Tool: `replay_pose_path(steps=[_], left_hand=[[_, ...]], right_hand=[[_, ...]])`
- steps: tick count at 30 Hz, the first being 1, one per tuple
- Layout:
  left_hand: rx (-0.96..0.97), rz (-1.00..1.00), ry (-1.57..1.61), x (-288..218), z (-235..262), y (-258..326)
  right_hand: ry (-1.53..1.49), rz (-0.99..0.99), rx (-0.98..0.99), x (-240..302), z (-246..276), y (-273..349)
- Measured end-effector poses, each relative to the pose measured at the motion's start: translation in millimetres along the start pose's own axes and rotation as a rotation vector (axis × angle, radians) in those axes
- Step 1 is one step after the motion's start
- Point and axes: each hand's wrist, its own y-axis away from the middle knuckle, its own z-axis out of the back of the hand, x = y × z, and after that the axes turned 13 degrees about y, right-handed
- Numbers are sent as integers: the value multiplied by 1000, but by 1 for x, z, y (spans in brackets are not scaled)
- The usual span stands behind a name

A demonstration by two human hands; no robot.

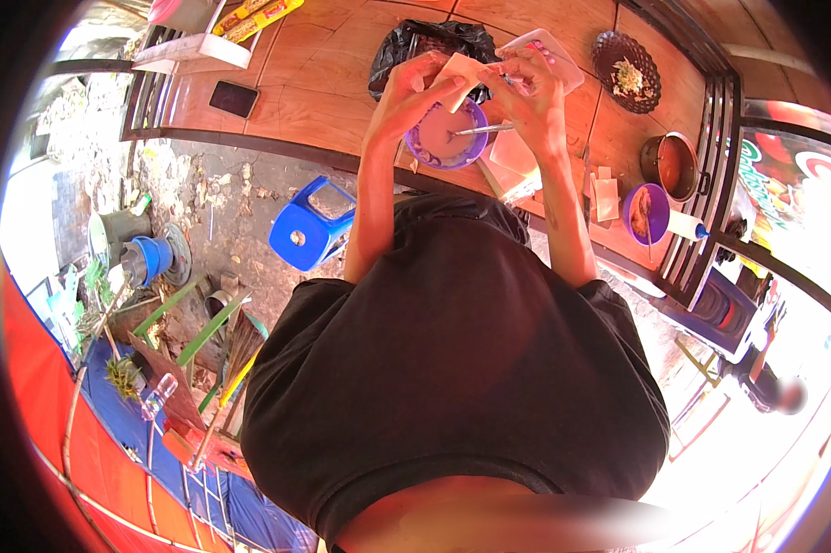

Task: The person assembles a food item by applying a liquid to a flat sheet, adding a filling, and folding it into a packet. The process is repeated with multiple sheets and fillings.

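My left hand and my right hand are raised over the table, pinching a thin pale square wrapper between them. Just below it stands a purple bowl of pinkish-beige paste, with a metal spoon leaning out over its right rim. Behind my hands lies a crumpled black plastic bag. A pale pink tray is partly hidden by my right hand. Beside my right forearm is a pale stack, which looks like more wrappers.
On the right of the tabletop are a dark plate of shredded food, a brown pot, a small purple bowl and a white blue-capped bottle. A phone lies left. A blue stool stands below.
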Motion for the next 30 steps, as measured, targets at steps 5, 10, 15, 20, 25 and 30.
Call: replay_pose_path(steps=[5, 10, 15, 20, 25, 30], left_hand=[[-26, -23, -53, 1, 1, -2], [-66, -154, -154, 2, -6, -6], [-94, -215, -194, 6, -9, -9], [-119, -239, -266, 8, -7, -10], [-165, -237, -334, 15, -4, -7], [-212, -182, -388, 30, 16, -10]], right_hand=[[185, 98, -110, 9, -1, 2], [524, 264, -98, 14, -3, 5], [592, 312, -56, 20, -5, 11], [521, 299, -29, 23, -9, 12], [444, 298, 28, 30, -9, 9], [206, 250, 70, 11, -6, 13]])
